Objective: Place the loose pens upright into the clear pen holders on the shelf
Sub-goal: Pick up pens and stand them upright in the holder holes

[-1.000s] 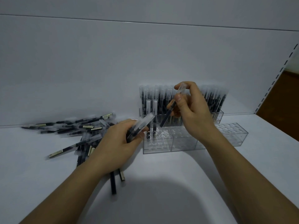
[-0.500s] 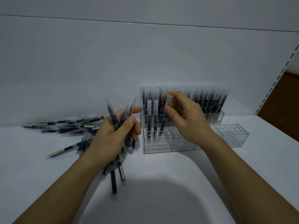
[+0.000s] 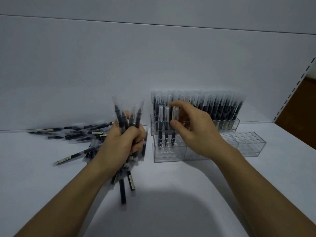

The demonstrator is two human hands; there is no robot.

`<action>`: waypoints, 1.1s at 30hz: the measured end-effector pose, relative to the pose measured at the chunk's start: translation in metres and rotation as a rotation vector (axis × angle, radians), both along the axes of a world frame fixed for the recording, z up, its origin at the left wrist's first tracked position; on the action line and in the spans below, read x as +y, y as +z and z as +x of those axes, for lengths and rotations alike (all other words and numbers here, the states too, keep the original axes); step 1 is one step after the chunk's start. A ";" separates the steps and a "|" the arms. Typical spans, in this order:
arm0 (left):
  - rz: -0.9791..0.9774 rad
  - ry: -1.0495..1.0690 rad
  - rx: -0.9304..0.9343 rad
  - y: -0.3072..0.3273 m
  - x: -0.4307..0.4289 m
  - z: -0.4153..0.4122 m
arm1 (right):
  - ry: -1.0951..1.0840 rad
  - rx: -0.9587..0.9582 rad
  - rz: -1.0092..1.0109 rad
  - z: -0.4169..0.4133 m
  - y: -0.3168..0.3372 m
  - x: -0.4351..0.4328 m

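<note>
My left hand [image 3: 119, 144] grips a bundle of black pens with clear caps [image 3: 119, 115], caps pointing up, just left of the holders. My right hand [image 3: 196, 130] pinches the cap of one pen [image 3: 175, 112] between thumb and fingers. That pen stands upright in the front clear holder [image 3: 168, 153], third in a row beside two other standing pens [image 3: 163, 117]. Behind it, a back row of holders [image 3: 227, 124] is packed with upright pens. More loose pens [image 3: 77, 134] lie in a pile on the white shelf at the left.
To the right of the front holder stands another clear holder [image 3: 248, 144] with open holes. The white back wall [image 3: 153, 65] rises right behind the holders. A slotted shelf upright [image 3: 294, 86] marks the right edge. A few pens [image 3: 127, 183] lie under my left wrist.
My right hand has lowered its pen from a tilt above the holder down into a hole of the front holder. My left hand has turned its bundle from lying flat to upright.
</note>
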State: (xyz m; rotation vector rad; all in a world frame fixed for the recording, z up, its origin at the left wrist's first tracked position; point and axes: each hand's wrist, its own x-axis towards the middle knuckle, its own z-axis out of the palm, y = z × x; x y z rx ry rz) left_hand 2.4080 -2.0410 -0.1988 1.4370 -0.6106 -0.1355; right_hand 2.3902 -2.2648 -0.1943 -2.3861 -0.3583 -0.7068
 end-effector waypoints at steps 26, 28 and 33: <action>0.063 0.268 -0.196 -0.005 -0.007 -0.005 | 0.360 -0.028 0.953 -0.006 0.023 -0.007; 0.078 0.296 -0.185 -0.005 -0.006 -0.004 | 0.272 -0.064 0.937 -0.005 0.023 -0.013; 0.032 0.157 -0.050 -0.007 -0.004 -0.002 | 0.112 -0.130 0.702 -0.001 0.017 -0.023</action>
